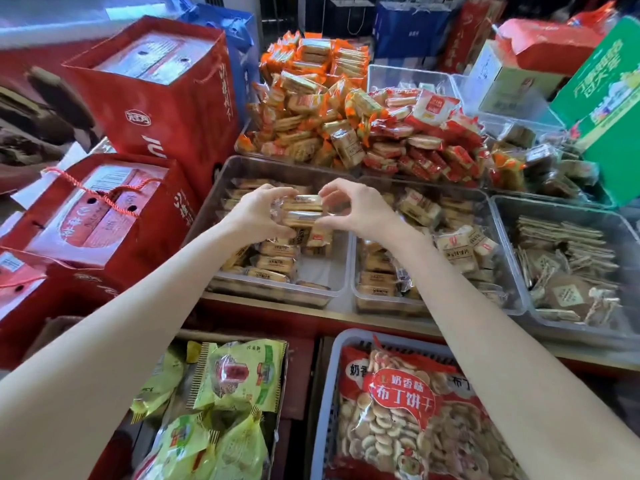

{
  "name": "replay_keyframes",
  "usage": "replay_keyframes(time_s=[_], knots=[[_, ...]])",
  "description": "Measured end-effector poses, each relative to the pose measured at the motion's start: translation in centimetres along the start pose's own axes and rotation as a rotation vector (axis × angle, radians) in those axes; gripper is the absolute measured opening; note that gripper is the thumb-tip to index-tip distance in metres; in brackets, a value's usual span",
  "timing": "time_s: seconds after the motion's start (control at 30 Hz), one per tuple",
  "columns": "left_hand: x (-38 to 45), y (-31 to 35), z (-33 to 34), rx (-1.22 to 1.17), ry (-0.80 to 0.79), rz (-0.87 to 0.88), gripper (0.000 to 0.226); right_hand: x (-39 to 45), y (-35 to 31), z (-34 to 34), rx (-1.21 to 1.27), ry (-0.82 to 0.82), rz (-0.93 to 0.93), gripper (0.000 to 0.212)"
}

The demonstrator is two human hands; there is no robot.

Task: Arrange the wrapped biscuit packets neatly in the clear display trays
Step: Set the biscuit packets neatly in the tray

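Note:
Between both hands, above the left clear tray (221,188), I hold a small stack of clear-wrapped biscuit packets (302,210). My left hand (258,211) grips the left ends, my right hand (356,209) pinches the right ends. Below them, rows of the same tan packets (273,263) lie in the tray, with bare floor at its right front. The middle clear tray (498,244) holds similar packets (453,245) lying loosely.
A right tray (623,223) holds flat brown biscuit packs. Orange and red packets (346,129) are heaped behind the trays. Red gift bags (162,98) stand at left. Below the shelf edge sit green snack bags (239,375) and a basket with a red biscuit bag (405,400).

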State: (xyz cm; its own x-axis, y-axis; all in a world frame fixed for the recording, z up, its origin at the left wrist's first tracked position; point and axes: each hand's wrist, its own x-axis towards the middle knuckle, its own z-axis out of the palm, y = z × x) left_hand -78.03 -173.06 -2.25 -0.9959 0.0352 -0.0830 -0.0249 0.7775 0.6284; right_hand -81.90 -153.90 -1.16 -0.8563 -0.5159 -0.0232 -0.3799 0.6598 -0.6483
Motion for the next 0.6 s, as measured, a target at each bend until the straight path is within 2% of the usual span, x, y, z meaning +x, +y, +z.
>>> replay_keyframes(time_s=[0.07,0.17,0.23,0.37,0.43,0.47,0.5,0.6], knots=[[0.5,-0.1,0.3,-0.013,0.013,0.02,0.078,0.9,-0.6,1.1,-0.3,-0.052,-0.09,0.05],[1.0,-0.8,1.0,0.0,-0.035,0.067,0.079,1.7,-0.6,2.2,-0.509,-0.088,-0.139,0.046],[1.4,-1.3,1.6,0.009,-0.056,0.116,0.077,2.1,-0.5,2.5,-0.543,-0.117,-0.155,0.043],[2.1,-2.0,2.6,-0.051,-0.056,0.174,0.072,2.5,0.3,3.0,-0.41,-0.134,-0.056,0.056],[2.3,-2.5,3.0,-0.041,-0.039,0.136,0.065,2.6,1.2,3.1,-0.478,-0.119,0.012,0.059],[2.4,-3.1,3.3,0.041,-0.051,0.109,0.06,2.6,1.6,3.2,-0.56,-0.123,0.036,0.058],[2.5,-3.9,3.6,0.162,-0.106,0.093,0.055,2.6,1.9,3.4,-0.645,-0.131,0.038,0.055],[2.3,-6.0,5.2,0.433,-0.416,0.117,0.041,3.0,2.0,5.1,-0.798,-0.19,-0.015,0.048]])
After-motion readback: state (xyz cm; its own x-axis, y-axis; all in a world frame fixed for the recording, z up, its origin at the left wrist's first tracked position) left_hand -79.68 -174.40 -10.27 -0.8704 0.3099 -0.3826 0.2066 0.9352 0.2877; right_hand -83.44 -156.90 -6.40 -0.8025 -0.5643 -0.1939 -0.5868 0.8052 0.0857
